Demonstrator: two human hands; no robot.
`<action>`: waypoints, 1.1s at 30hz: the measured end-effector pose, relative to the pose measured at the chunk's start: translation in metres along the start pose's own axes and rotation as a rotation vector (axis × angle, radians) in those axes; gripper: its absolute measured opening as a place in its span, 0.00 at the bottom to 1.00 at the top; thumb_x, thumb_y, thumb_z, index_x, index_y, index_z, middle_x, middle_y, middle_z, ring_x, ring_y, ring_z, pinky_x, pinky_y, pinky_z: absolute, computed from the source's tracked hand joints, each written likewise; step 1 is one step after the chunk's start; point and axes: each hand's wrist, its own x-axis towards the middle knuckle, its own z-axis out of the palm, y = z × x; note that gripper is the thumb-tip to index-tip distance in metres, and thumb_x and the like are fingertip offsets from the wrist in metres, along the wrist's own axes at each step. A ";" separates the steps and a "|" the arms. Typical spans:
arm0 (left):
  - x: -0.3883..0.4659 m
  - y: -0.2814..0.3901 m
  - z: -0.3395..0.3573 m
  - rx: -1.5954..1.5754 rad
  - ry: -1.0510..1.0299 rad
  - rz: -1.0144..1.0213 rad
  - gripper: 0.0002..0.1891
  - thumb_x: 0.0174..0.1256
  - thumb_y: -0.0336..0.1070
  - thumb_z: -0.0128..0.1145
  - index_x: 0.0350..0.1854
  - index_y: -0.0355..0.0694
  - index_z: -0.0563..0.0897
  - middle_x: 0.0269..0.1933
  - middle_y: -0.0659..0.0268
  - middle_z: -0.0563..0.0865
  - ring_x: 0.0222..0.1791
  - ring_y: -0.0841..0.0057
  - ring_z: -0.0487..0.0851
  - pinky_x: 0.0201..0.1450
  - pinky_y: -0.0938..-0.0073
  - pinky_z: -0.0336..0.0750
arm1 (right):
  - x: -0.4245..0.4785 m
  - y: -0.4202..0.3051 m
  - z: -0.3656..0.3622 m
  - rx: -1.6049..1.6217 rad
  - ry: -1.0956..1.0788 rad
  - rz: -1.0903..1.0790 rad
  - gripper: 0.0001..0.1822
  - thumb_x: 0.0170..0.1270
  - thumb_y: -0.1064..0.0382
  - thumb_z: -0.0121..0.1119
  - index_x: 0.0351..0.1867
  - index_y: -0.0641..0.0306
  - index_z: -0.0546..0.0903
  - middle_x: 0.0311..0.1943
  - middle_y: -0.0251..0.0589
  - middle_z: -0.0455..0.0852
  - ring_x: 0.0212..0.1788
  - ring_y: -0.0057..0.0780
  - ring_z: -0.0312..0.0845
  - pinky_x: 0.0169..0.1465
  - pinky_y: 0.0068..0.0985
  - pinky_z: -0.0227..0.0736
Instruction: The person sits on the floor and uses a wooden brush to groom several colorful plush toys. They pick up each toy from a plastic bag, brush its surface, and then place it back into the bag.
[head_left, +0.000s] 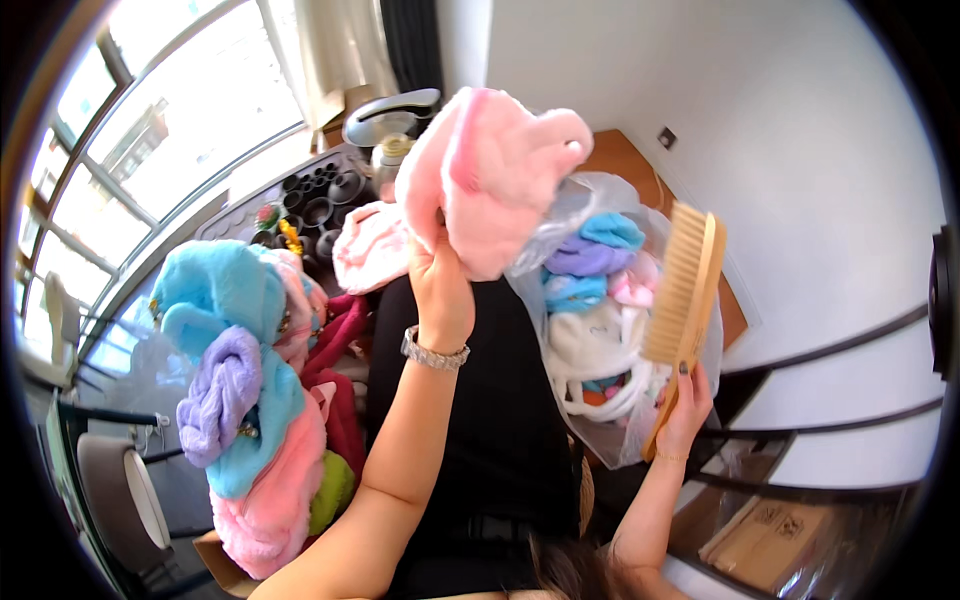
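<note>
My left hand (442, 300) is raised over my lap and grips a pink plush item (499, 180), soft and hat-like, by its lower edge. A paler pink plush piece (373, 247) lies just left of it. On the right, my right hand (684, 409) is closed around the handle of a wooden brush (686, 292) with pale bristles, upright and apart from the pink item. Behind the brush, a clear plastic bag (559, 390) holds blue, purple, pink and white plush items. To the left is a heap of blue plush (217, 292), a purple twisted plush piece (220, 396) and pink plush (270, 487).
A tray (240, 210) with dark cups and pots stands near the window, beside a kettle-like appliance (390, 120). At lower left is a grey chair (120, 495). A cardboard box (765, 540) is at lower right, below white panels (847, 457) with dark edges.
</note>
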 end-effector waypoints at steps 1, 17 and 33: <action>-0.009 0.000 0.015 -0.232 -0.032 -0.207 0.17 0.75 0.34 0.45 0.62 0.36 0.70 0.60 0.63 0.76 0.59 0.74 0.74 0.61 0.72 0.70 | -0.002 -0.010 0.005 0.014 0.030 0.018 0.18 0.66 0.65 0.55 0.56 0.69 0.76 0.24 0.30 0.75 0.19 0.16 0.68 0.21 0.17 0.62; -0.091 -0.142 -0.016 -0.343 -0.025 -1.061 0.25 0.64 0.46 0.45 0.61 0.38 0.71 0.57 0.58 0.79 0.59 0.60 0.75 0.65 0.56 0.67 | 0.012 -0.016 -0.040 -0.213 -0.401 0.102 0.21 0.64 0.64 0.61 0.57 0.72 0.77 0.28 0.28 0.79 0.18 0.09 0.63 0.21 0.13 0.59; -0.106 -0.140 -0.009 0.131 -0.451 -1.089 0.33 0.40 0.16 0.48 0.58 0.26 0.72 0.51 0.54 0.81 0.51 0.62 0.81 0.52 0.67 0.77 | 0.036 0.028 -0.025 -0.396 0.025 0.030 0.24 0.61 0.59 0.64 0.56 0.69 0.79 0.26 0.29 0.80 0.16 0.11 0.63 0.20 0.16 0.59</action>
